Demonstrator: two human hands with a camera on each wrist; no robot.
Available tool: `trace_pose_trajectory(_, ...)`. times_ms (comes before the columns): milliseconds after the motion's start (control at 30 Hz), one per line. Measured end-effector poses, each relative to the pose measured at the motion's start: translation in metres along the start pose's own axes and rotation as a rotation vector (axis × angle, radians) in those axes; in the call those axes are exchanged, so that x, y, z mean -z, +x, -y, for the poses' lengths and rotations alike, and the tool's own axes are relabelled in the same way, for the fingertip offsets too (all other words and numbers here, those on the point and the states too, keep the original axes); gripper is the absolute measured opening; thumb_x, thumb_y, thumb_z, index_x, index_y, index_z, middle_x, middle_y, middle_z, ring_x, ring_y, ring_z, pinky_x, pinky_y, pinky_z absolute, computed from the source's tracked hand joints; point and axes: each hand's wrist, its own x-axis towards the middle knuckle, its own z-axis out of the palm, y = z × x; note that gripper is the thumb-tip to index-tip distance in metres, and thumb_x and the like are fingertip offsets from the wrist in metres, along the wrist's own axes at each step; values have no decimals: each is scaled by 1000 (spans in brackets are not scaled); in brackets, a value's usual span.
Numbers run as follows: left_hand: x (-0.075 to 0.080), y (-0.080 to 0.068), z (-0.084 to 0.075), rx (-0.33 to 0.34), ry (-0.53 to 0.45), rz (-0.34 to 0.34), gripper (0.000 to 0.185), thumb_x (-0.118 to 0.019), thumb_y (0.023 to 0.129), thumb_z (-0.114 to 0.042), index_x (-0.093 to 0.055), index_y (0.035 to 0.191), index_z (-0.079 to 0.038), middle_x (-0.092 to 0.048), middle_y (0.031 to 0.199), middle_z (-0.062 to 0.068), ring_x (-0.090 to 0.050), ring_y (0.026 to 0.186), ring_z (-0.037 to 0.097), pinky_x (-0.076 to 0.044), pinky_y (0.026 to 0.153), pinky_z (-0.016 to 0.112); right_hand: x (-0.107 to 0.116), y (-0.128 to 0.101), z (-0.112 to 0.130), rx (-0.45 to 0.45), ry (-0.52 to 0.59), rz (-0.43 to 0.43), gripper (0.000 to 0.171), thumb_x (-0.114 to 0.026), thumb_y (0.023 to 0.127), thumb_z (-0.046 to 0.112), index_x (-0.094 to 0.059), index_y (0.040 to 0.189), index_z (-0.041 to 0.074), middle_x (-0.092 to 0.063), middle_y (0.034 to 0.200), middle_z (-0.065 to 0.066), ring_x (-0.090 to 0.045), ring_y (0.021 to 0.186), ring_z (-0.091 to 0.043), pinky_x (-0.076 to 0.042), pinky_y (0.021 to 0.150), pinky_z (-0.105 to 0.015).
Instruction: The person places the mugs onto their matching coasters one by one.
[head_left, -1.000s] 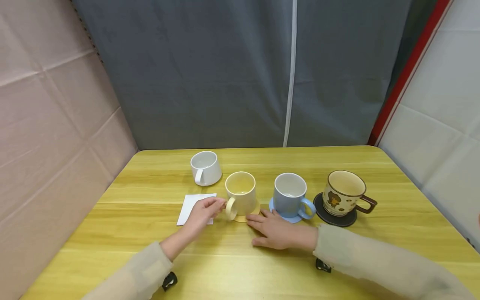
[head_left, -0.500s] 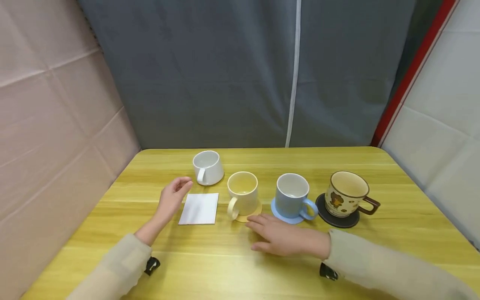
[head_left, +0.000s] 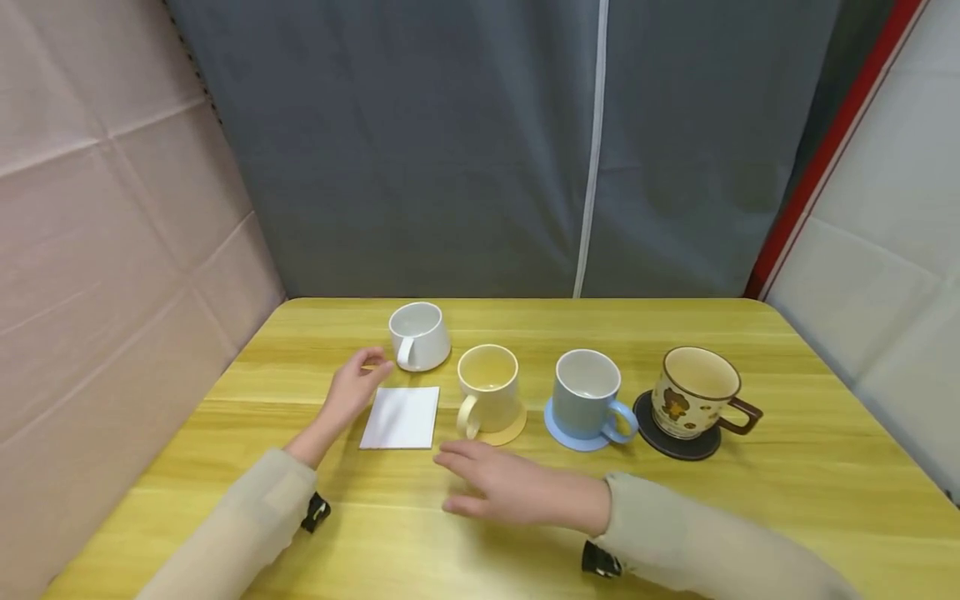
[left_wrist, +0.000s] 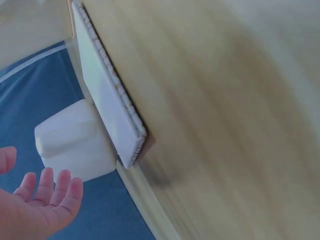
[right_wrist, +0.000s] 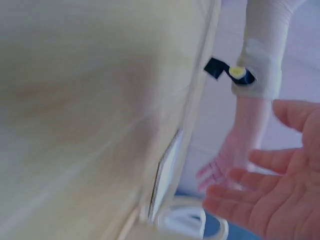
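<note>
My left hand (head_left: 357, 382) hovers with loosely curled fingers and holds nothing, just left of a square white coaster (head_left: 401, 417) and in front of a white mug (head_left: 419, 334). My right hand (head_left: 483, 482) lies flat and low over the table, fingers straight and pointing left, just in front of a pale yellow mug (head_left: 488, 386) on its yellow coaster (head_left: 508, 433). In the left wrist view the white coaster (left_wrist: 107, 102) shows edge on with the white mug (left_wrist: 74, 142) behind it and my fingers (left_wrist: 47, 197) spread. The right wrist view shows my right palm (right_wrist: 282, 200), blurred.
To the right, a blue mug (head_left: 587, 388) stands on a blue coaster (head_left: 561, 435), and a bear-print mug (head_left: 693, 392) on a dark coaster (head_left: 678, 447). The wooden table (head_left: 675, 517) meets a grey curtain at the back and padded walls at both sides.
My left hand let go of the yellow mug's handle and moved left and back, uncovering the white coaster. My right hand slid left, away from the yellow coaster.
</note>
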Motion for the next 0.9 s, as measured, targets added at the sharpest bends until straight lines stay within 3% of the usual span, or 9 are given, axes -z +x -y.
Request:
trace_pose_trajectory(233,-2,12,-1,25,17,9,44,-52,93,-20,-43,130,3,-52,121,21,-53,107,35,-46,84,39,-20,29,9,-30,-52,58,62,-48,92,45,-35,140,7,-29,147,-13,-30,133,-26,-29,107,-35)
trace_pose_trajectory(467,-5,20,0,35,35,8,46,-51,93,-21,-42,131,3,-51,122,22,-51,109,34,-44,88,40,-38,53,17,-90,-215,111,68,-46,89,53,-31,143,14,-21,150,-12,-25,133,-39,-29,106,-45)
trace_pose_trajectory(900,-11,25,-3,40,60,18,47,-52,92,-23,-43,131,2,-52,121,21,-48,107,31,-42,87,39,-52,82,16,-270,-253,144,72,-46,86,60,-29,144,21,-18,151,-8,-25,133,-38,-33,102,-47)
